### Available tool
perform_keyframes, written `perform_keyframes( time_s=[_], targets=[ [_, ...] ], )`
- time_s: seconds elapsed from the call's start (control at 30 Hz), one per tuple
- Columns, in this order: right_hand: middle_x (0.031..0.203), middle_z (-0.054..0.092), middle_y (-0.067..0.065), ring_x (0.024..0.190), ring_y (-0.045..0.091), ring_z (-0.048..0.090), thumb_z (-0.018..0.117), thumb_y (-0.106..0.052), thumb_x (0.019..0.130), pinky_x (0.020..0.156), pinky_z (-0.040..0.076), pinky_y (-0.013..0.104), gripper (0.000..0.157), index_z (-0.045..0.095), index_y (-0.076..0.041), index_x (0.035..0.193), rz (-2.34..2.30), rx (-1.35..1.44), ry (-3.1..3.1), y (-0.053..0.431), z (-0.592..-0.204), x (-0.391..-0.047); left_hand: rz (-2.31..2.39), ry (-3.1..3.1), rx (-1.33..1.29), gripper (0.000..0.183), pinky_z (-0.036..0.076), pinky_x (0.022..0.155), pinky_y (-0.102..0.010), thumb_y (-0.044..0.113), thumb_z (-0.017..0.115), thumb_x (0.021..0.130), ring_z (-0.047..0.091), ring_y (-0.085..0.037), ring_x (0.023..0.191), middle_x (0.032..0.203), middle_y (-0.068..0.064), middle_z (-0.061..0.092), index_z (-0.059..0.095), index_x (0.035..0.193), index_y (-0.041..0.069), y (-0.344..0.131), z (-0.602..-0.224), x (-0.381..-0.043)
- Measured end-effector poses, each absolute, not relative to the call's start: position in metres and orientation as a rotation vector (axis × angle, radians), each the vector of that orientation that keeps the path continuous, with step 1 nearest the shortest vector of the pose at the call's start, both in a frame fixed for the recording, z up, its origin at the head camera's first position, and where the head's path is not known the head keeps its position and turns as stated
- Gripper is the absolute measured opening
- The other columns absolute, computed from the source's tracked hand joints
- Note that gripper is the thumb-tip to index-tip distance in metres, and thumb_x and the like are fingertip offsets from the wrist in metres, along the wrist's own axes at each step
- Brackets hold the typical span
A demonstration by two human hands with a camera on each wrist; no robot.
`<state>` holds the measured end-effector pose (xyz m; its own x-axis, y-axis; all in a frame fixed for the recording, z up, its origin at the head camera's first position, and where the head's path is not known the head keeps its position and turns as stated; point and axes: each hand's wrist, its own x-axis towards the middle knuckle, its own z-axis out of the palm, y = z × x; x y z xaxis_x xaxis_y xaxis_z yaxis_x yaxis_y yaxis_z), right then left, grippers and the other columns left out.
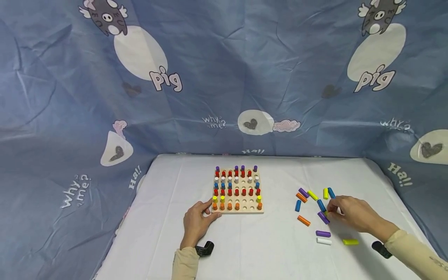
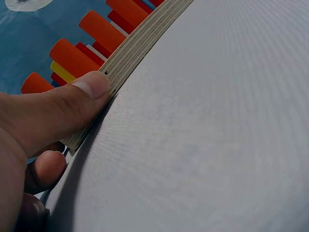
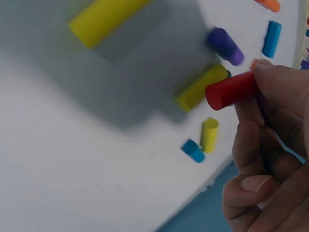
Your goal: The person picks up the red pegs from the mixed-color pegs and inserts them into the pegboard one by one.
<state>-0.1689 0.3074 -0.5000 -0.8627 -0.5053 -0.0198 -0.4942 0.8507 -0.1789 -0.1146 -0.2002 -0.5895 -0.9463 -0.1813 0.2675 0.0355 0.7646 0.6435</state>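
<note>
My left hand (image 1: 196, 222) grips the near left corner of a wooden pegboard (image 1: 245, 212), its thumb on the front edge and its fingers at the left side. Rows of coloured pegs stand in the board: orange pegs (image 2: 75, 53) in front, then yellow, red, blue, white, red and purple. Some holes are bare. On the right side of the table, my right hand (image 1: 353, 214) pinches a red peg (image 3: 229, 92) between thumb and fingers. In the right wrist view the peg is above the table, overlapping a yellow peg (image 3: 198, 92).
Loose pegs lie scattered around my right hand, among them an orange peg (image 1: 303, 220), a white peg (image 1: 323, 241), a purple peg (image 1: 323, 233) and a blue peg (image 1: 298, 205). A yellow peg (image 1: 350, 242) lies nearer me. Blue printed cloth (image 1: 224, 85) hangs behind the white-covered table (image 1: 273, 249).
</note>
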Motion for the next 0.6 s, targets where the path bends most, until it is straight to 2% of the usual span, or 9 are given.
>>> perform_keyframes(
  time_s=[0.3,0.5,0.6],
  targets=[
    [0.086,0.068,-0.015,0.07,-0.001,0.054,0.084,-0.019,0.091,0.057,0.044,0.027,0.015,0.071,-0.024,0.094,-0.359,-0.868,3.128,0.293,-0.478,-0.186,-1.014,-2.628,0.103,0.065,0.028,0.057,-0.024,0.04,0.097,0.074,0.033,-0.003,0.057,0.07,0.01,0.053,0.078,0.129,0.013,-0.202,-0.59,-0.114],
    [0.088,0.068,-0.012,0.066,-0.003,0.049,0.08,-0.015,0.094,0.054,0.042,0.025,0.017,0.075,-0.019,0.109,-0.393,-0.992,3.187,0.278,-0.473,-0.197,-1.032,-2.646,0.13,0.066,0.029,0.058,-0.024,0.042,0.096,0.074,0.035,-0.004,0.057,0.071,0.012,0.053,0.077,0.131,0.015,-0.202,-0.589,-0.114],
    [0.087,0.066,-0.011,0.064,-0.003,0.047,0.078,-0.012,0.095,0.053,0.041,0.024,0.018,0.078,-0.019,0.111,-0.392,-1.042,3.197,0.268,-0.472,-0.201,-1.026,-2.655,0.131,0.065,0.03,0.058,-0.024,0.042,0.096,0.074,0.035,-0.004,0.057,0.071,0.011,0.054,0.077,0.131,0.015,-0.202,-0.588,-0.114]
  ],
)
